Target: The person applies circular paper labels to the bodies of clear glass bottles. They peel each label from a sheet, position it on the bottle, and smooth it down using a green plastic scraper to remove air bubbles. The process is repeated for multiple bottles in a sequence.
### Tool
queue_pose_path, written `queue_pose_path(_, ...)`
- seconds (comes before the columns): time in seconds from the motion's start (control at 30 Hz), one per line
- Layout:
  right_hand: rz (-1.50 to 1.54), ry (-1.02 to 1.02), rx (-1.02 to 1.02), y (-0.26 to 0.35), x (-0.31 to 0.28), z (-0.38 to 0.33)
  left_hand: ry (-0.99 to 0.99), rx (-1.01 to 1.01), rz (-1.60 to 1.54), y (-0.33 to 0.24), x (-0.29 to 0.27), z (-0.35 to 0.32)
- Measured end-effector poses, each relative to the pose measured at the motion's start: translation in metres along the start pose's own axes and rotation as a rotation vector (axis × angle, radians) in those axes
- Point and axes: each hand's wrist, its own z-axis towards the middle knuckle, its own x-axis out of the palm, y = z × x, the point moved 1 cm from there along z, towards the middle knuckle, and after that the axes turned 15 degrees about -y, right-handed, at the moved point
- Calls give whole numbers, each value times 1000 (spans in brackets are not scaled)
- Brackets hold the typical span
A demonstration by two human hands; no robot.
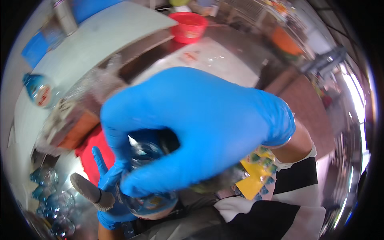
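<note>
While the blue-gloved right hand (192, 116) curls over the clear-blue, rounded, plastic-looking bottle (157, 204) at the near side, left of centre, the blue-gloved left hand (116, 188) sits just left, digits spread; whether either grips, can't tell; bottle probably light, fairly stiff, slippery; best held round its bulging body.
</note>
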Motion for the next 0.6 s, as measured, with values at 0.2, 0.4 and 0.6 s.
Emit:
queue_pose_path(0.2, -209, -431, 253, 28, -22, -189, 215, 1333, 945, -8, 56, 15)
queue_pose_path(0.4, -429, -867, 1024, -29, 53, -397, 4, 1410, 1091, -16, 68, -6)
queue_pose_path(0.6, -727, -995, 1281, -176, 122, -534, 20, 1315, 977, -16, 46, -7)
